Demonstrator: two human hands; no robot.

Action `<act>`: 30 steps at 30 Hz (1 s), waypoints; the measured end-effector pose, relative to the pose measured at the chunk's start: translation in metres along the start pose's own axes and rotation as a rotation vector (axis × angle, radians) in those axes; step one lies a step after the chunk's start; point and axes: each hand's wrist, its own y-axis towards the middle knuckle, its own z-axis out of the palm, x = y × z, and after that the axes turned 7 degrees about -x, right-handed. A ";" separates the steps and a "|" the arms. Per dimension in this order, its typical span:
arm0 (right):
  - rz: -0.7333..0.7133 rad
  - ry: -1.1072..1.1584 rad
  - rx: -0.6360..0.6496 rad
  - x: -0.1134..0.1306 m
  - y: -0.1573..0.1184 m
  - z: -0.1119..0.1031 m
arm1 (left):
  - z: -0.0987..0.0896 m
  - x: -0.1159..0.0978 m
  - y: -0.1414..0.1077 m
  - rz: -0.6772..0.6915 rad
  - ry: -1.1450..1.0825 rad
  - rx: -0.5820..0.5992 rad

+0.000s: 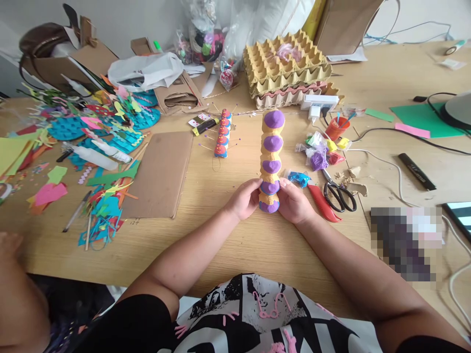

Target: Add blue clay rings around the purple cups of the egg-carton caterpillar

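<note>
Between my two hands is an egg-carton strip (pixel 271 166), a row of yellow-orange humps with purple clay on the tops and a little blue near the lower end. My left hand (pixel 245 198) grips its lower left edge, thumb against the side. On the lower right edge, my right hand (pixel 296 201) pinches it the same way. The undersides of the fingers are hidden. Farther back stands a smaller egg-carton caterpillar (pixel 222 135) in red and blue, with thin pins sticking out of its sides. Close to my right hand lies a blue clay packet (pixel 299 179).
Black-handled scissors (pixel 340 196) and a red cutter (pixel 324 203) lie to the right, by clay packets (pixel 318 152) and an orange cup (pixel 336 128). Stacked egg trays (pixel 287 63) stand behind. Cardboard (pixel 158 174), glue bottles (pixel 95 156) and paper scraps are left. Another person's arm (pixel 18 294) shows far left.
</note>
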 end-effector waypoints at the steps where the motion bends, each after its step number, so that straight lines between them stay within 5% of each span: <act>1: -0.001 0.000 0.004 0.000 0.000 0.001 | -0.001 0.000 0.000 0.003 0.006 0.002; 30: -0.006 -0.008 -0.029 -0.001 -0.001 0.004 | 0.000 -0.003 -0.001 -0.020 -0.042 0.016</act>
